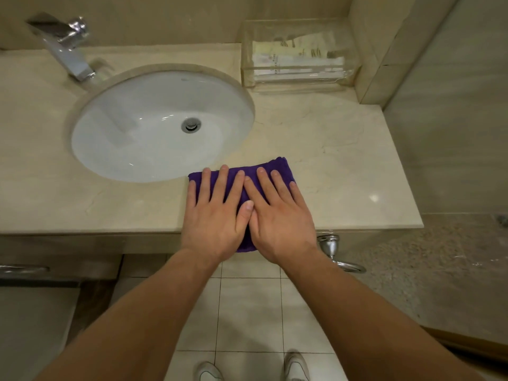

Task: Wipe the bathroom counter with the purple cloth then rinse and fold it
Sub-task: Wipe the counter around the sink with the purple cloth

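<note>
Head view. The purple cloth (277,167), folded into a compact rectangle, lies at the front edge of the counter (343,160), just right of the sink (132,127), its near end overhanging. The left hand (214,210) and right hand (280,215) press flat on it side by side, fingers straight and slightly spread, thumbs meeting. A faucet (68,48) and a clear box (297,56) stand behind.
</note>
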Available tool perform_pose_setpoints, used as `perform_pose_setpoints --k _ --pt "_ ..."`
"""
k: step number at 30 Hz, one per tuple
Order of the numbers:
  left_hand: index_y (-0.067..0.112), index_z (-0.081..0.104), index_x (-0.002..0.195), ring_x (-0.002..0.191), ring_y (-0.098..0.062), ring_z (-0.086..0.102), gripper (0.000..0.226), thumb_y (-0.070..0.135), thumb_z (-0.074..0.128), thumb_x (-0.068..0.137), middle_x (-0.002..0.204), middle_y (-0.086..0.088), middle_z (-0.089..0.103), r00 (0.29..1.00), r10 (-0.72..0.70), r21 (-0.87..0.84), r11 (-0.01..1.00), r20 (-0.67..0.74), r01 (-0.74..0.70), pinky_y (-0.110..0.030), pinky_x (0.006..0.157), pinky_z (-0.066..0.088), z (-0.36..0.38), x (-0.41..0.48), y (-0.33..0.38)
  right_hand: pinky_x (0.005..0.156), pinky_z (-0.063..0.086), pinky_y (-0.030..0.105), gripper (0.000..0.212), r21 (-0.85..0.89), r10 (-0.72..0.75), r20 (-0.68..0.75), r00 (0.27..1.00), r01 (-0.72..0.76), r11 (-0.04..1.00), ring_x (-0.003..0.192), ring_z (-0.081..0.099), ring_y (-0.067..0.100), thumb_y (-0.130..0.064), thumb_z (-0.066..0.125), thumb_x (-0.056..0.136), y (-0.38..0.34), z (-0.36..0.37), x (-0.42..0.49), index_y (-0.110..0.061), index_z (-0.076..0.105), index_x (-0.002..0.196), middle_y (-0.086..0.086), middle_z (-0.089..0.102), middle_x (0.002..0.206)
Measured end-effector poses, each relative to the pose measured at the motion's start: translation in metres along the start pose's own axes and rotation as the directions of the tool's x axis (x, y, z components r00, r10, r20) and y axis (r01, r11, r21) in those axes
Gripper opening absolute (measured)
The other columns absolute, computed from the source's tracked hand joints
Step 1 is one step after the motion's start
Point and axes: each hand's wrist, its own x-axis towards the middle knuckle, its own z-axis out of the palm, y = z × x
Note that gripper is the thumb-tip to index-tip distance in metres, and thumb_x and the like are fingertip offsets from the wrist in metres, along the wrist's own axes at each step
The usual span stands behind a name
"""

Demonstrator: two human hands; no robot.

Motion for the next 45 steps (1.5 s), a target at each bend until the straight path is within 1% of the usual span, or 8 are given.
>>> perform_pose_setpoints --k 8,16,21,24,28,31,41,45 --pt "0.027 0.009 0.156 0.152 -0.031 0.002 0.070 0.057 -0.009 0.095 0.165 -0.006 0.011 0.998 0.054 -0.001 0.999 0.011 -0.054 -0.053 0.121 0.007 0.001 0.010 0.047 0.124 0.000 0.043 0.063 -0.014 0.043 -0.019 0.999 -0.044 0.999 0.154 -0.003 0.020 -0.043 0.004 0.097 0.043 -0.009 -0.018 -0.029 0.007 0.159 -0.001 0.002 0.167" --pt "0.029 -0.001 0.155 0.151 -0.031 -0.006 0.067 0.058 -0.008 0.095 0.165 -0.005 0.001 0.995 0.091 -0.036 0.995 0.037 -0.089 -0.052 0.121 0.001 -0.001 0.011 0.096 0.124 0.003 0.043 0.062 -0.030 0.100 -0.044 0.994 -0.101 0.994 0.154 0.000 0.019 -0.044 0.006 0.099 0.085 -0.015 -0.039 -0.030 0.010 0.159 -0.002 0.005 0.167" --pt "0.028 0.013 0.155 0.151 -0.033 0.006 0.064 0.057 0.004 0.099 0.164 -0.006 0.014 0.989 0.146 -0.073 0.987 0.029 -0.144 -0.053 0.122 0.009 0.000 0.005 0.124 0.123 0.006 0.043 0.059 -0.018 0.170 -0.083 0.982 -0.172 0.985 0.153 0.005 0.019 -0.041 0.013 0.101 0.105 -0.013 -0.063 -0.028 0.016 0.158 0.000 0.013 0.165" --pt "0.028 0.015 0.155 0.151 -0.030 0.008 0.063 0.056 0.003 0.099 0.164 -0.005 0.016 0.988 0.153 -0.093 0.984 0.023 -0.150 -0.050 0.122 0.009 0.001 0.007 0.121 0.122 0.001 0.042 0.059 -0.005 0.194 -0.081 0.978 -0.195 0.981 0.153 0.005 0.019 -0.042 0.014 0.100 0.103 -0.010 -0.061 -0.029 0.015 0.158 -0.001 0.012 0.165" --pt "0.027 0.023 0.155 0.151 -0.027 0.010 0.061 0.052 0.010 0.100 0.163 -0.003 0.020 0.989 0.148 -0.107 0.984 0.014 -0.146 -0.046 0.122 0.007 0.001 0.015 0.116 0.121 0.007 0.045 0.058 -0.014 0.215 -0.099 0.972 -0.217 0.976 0.153 0.011 0.022 -0.041 0.018 0.101 0.098 -0.009 -0.051 -0.029 0.017 0.157 0.001 0.018 0.164" --pt "0.028 0.026 0.154 0.151 -0.026 0.011 0.059 0.048 0.013 0.101 0.163 -0.002 0.021 0.992 0.121 -0.112 0.987 0.014 -0.119 -0.044 0.121 0.004 0.000 0.022 0.111 0.121 0.003 0.044 0.058 -0.024 0.215 -0.095 0.972 -0.218 0.976 0.152 0.010 0.023 -0.040 0.020 0.101 0.094 -0.009 -0.040 -0.029 0.016 0.157 0.001 0.017 0.164" --pt "0.028 0.025 0.154 0.151 -0.026 0.013 0.058 0.041 0.020 0.098 0.162 -0.001 0.023 0.993 0.110 -0.113 0.988 0.036 -0.105 -0.046 0.119 0.006 -0.002 0.044 0.098 0.118 0.011 0.044 0.058 -0.055 0.229 -0.125 0.965 -0.238 0.970 0.149 0.021 0.025 -0.039 0.031 0.099 0.086 -0.010 -0.013 -0.024 0.030 0.155 0.005 0.027 0.161" --pt "0.029 0.021 0.155 0.152 -0.026 0.009 0.059 0.041 0.019 0.097 0.163 -0.001 0.019 0.989 0.126 -0.115 0.986 0.071 -0.118 -0.046 0.119 0.004 -0.005 0.056 0.091 0.119 0.008 0.043 0.058 -0.058 0.254 -0.115 0.960 -0.262 0.963 0.150 0.018 0.023 -0.040 0.029 0.100 0.082 -0.013 0.000 -0.024 0.027 0.156 0.003 0.024 0.162"
